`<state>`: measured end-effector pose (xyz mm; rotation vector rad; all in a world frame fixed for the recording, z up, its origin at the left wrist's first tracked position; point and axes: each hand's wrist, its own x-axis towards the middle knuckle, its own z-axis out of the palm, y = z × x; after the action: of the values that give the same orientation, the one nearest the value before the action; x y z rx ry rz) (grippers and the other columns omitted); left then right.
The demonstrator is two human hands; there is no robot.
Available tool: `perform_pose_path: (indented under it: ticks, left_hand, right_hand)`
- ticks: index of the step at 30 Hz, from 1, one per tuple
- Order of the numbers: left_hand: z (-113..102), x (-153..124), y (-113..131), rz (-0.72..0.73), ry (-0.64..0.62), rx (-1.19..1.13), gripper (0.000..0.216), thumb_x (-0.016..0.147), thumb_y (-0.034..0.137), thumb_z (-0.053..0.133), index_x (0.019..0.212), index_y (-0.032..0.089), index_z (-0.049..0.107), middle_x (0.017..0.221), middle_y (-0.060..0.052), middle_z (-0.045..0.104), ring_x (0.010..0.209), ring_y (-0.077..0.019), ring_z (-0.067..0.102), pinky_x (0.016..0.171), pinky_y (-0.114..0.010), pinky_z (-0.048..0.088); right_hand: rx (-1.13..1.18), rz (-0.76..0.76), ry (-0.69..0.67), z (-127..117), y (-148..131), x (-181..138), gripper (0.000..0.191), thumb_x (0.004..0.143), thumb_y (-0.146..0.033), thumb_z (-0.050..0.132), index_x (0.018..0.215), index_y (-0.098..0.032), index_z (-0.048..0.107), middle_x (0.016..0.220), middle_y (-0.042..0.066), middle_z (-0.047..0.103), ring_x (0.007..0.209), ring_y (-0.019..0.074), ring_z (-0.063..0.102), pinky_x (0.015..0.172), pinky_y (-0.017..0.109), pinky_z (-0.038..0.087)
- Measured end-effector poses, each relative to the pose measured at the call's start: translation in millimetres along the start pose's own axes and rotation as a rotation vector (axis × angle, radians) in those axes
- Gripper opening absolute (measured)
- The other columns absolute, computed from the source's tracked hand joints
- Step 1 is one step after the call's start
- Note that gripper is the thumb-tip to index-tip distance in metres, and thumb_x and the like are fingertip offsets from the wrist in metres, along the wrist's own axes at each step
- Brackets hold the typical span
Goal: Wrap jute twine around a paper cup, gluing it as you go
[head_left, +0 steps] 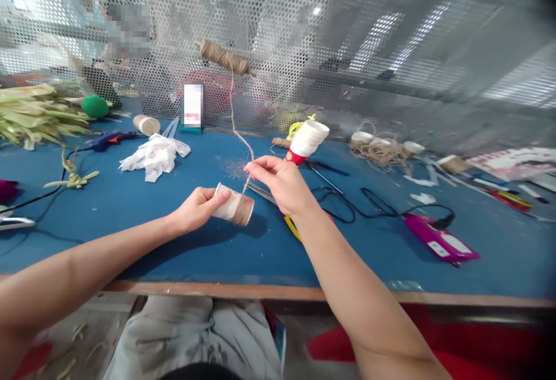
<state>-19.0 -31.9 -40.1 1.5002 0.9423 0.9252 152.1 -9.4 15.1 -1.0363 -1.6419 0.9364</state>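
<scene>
My left hand (pixel 197 209) is closed around a white paper cup (pixel 225 201), which lies tilted on its side above the table. Brown twine (pixel 244 211) is wrapped round the cup's right end. Between thumb and fingers, my right hand (pixel 278 180) pinches the strand of twine (pixel 234 119) just above the cup. That strand runs up to a twine spool (pixel 223 57) mounted against the perforated metal screen. Scissors with a yellow handle (pixel 292 228) lie partly hidden beneath my right wrist.
Stacked white cups (pixel 309 139) stand behind my right hand. Left are crumpled white sheets (pixel 154 155), a glue gun (pixel 110 140), a wrapped cup (pixel 146 125) and a green ball (pixel 95 106). A purple power strip (pixel 441 240) with a black cable lies right. The perforated screen (pixel 282 26) rises behind the table.
</scene>
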Motion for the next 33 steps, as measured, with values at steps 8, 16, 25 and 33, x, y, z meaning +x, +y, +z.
perform_pose_path:
  ticks: [8,16,25,33]
  left_hand:
    - [-1.0,-2.9,-0.3,0.042,-0.039,0.088,0.05,0.075,0.053,0.042,0.073,0.007,0.061,0.058,0.0,0.05,0.054,-0.009,0.04,0.054,-0.022,0.035]
    - [-1.4,-6.3,0.6,0.076,-0.046,0.087,0.047,0.076,0.051,0.041,0.068,0.008,0.059,0.057,0.001,0.049,0.052,-0.0083,0.04,0.053,-0.021,0.035]
    - [-1.0,-10.2,5.0,0.15,-0.055,0.111,0.042,0.079,0.045,0.04,0.062,0.01,0.055,0.056,0.002,0.046,0.052,-0.0073,0.036,0.05,-0.019,0.033]
    - [-0.5,-12.3,9.4,0.222,-0.071,0.195,0.04,0.081,0.043,0.037,0.062,0.01,0.052,0.057,0.001,0.044,0.053,-0.0079,0.036,0.05,-0.019,0.034]
  right_hand:
    - [-0.041,0.015,-0.01,2.6,13.3,2.5,0.02,0.068,-0.036,0.06,0.069,-0.016,0.059,0.069,0.001,0.06,0.065,0.0118,0.052,0.069,0.029,0.042]
    - [-0.065,0.075,-0.014,3.6,14.5,-0.9,0.021,0.067,-0.037,0.06,0.068,-0.016,0.059,0.068,0.001,0.059,0.065,0.0122,0.052,0.068,0.029,0.042]
    - [-0.135,0.058,-0.045,3.5,15.0,-2.2,0.022,0.07,-0.036,0.057,0.069,-0.014,0.059,0.066,0.001,0.058,0.061,0.0109,0.049,0.063,0.026,0.04]
    - [-0.149,0.077,-0.101,5.9,16.6,-5.3,0.023,0.071,-0.037,0.056,0.068,-0.014,0.058,0.064,0.0,0.058,0.06,0.0111,0.049,0.063,0.026,0.039]
